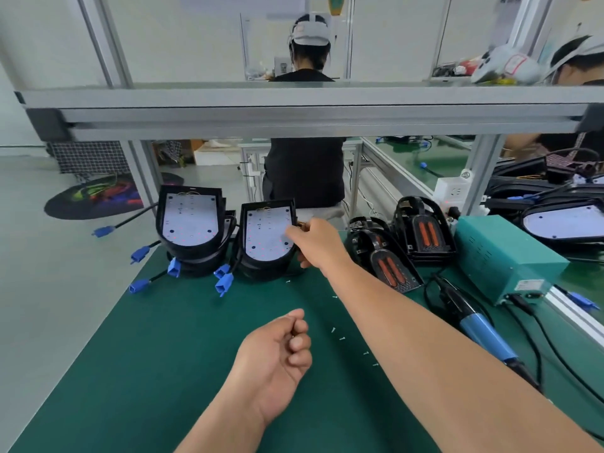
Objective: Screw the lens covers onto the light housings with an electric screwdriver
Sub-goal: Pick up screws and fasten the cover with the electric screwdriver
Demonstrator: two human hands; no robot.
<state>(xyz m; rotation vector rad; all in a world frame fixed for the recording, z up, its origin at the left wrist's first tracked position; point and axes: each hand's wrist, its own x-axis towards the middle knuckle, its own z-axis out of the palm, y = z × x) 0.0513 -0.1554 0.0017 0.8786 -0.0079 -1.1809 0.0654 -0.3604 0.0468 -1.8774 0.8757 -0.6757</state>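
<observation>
The top light housing (266,232) sat on its stack at the far edge of the mat (163,338), the right hand (315,243) clamped on its right rim. It looked best lifted straight up, then laid flat near the loose screws (333,330). The left hand (277,354) hung curled; whether it held anything I couldn't tell. The electric screwdriver (483,331) lay aside.

Green bench mat (163,354) on an aluminium-framed bench. Teal power box (503,256) stands at the right edge.

- Just left of the box: two stacks of lens covers (421,230).
- Well left of the box: two stacks of light housings (189,220), with blue connectors (223,282) trailing.
- In front of the box: electric screwdriver (483,331), lying flat.
- Front-left of the box: loose screws (342,338), scattered.
</observation>
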